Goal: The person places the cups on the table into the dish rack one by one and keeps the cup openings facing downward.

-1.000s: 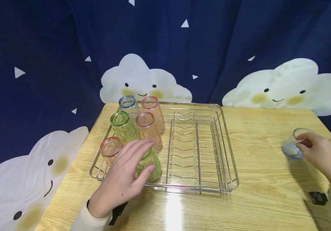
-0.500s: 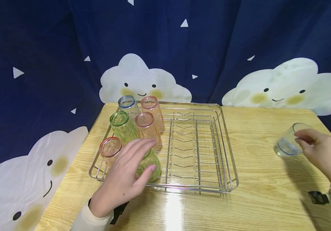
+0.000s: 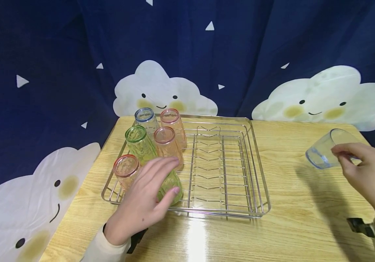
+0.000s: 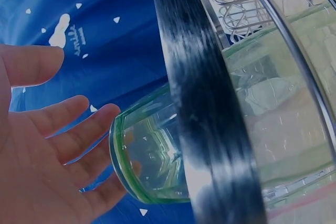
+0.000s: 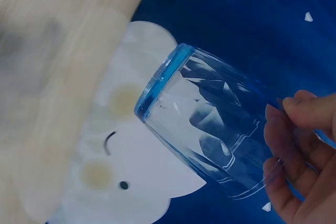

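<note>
My right hand (image 3: 368, 174) pinches a clear blue glass (image 3: 319, 151) by its rim, thumb on one side and fingers on the other. The glass is tilted, its thick blue base pointing left, and it is held above the table. My left hand (image 3: 143, 198) is spread loosely over the front-left of the wire rack (image 3: 230, 213), beside an upturned green glass (image 3: 173, 187). In the left wrist view, fingers reach beside the base of that green glass (image 4: 152, 156) without curling round it; whether they touch it is hard to tell.
Several other upturned glasses stand in the rack's left part: a blue one (image 3: 146, 123), a red-rimmed one (image 3: 175, 127), a pink one (image 3: 168, 149), a green one (image 3: 139, 143) and another red-rimmed one (image 3: 126, 171). A dark blue curtain (image 3: 233, 54) hangs behind the wooden table (image 3: 292, 174).
The right hand has lifted the blue glass off the table and tipped it further, its base swinging left and up. The left hand has hardly moved.
</note>
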`<state>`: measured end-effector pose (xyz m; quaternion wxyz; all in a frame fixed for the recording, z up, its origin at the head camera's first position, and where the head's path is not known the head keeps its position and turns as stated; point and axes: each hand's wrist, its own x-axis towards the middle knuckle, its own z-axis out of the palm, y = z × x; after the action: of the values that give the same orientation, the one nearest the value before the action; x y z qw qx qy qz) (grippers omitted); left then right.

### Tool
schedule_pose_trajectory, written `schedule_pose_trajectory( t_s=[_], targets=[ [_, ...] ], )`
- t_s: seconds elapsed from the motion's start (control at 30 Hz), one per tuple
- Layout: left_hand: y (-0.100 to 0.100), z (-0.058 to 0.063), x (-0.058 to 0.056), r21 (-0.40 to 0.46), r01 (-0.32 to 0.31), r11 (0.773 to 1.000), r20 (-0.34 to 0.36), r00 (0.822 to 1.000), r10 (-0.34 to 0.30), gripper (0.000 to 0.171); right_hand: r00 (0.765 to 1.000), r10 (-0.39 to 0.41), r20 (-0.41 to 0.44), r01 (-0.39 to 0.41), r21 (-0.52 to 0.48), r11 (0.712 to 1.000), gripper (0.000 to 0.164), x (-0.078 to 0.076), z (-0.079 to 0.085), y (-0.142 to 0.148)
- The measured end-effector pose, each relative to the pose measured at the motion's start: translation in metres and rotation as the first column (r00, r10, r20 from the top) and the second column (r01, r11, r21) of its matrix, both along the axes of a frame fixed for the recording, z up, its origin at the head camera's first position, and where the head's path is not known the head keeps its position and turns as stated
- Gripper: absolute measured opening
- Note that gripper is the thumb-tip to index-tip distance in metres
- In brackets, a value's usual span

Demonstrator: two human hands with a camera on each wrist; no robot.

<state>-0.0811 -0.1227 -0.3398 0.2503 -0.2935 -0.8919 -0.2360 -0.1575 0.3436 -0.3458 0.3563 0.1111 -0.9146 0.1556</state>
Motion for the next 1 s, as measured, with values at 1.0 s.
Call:
schedule_pose_trajectory(
  t_s=[1.0],
  targets=[
    [0.019,0.007,0.000,0.025,0.103,0.994,-0.080,0.992,-0.101,0.052,0.877,0.405,-0.259,-0.477,-0.360,0.802,0.009,0.056,0.043,-0.080]
  ],
)
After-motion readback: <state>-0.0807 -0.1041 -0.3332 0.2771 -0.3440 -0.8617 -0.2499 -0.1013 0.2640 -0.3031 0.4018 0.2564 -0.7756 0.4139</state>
